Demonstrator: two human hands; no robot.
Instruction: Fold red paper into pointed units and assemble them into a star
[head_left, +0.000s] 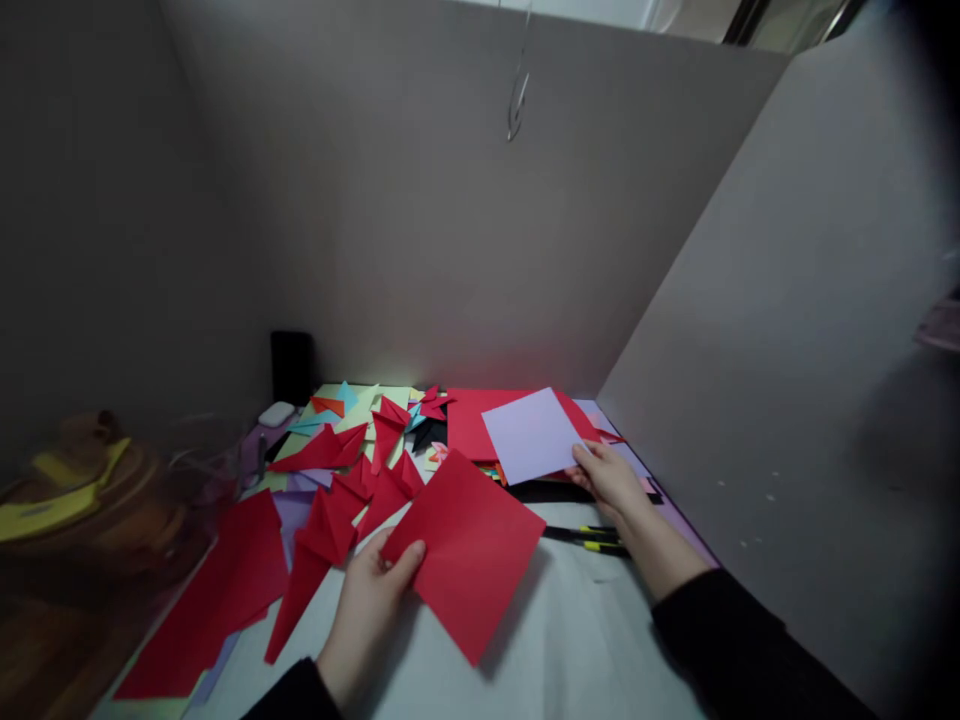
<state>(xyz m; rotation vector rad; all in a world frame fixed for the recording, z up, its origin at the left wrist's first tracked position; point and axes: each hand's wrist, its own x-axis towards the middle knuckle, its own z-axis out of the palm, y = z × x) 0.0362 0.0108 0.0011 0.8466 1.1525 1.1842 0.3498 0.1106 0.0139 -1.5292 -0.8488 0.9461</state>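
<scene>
Between thumb and fingers, my left hand [379, 590] grips the left corner of a square red sheet of paper [472, 550], tilted above the white table. My right hand [600, 475] pinches the lower right corner of a square lilac sheet of paper [532, 435], held farther back. A larger red sheet [472, 410] lies behind the lilac one and is partly covered by it. Left of the sheets lie several folded red paper shapes [322, 530]. Scissors or a similar black and yellow tool [592, 540] rest beside my right wrist, partly hidden.
Red paper strips [210, 600] lie at the table's left. A white case [276, 414] and a black upright object [291, 365] stand at the back left. A brown and yellow bag [97, 500] is at far left. Grey panels [420, 220] enclose the table [585, 650].
</scene>
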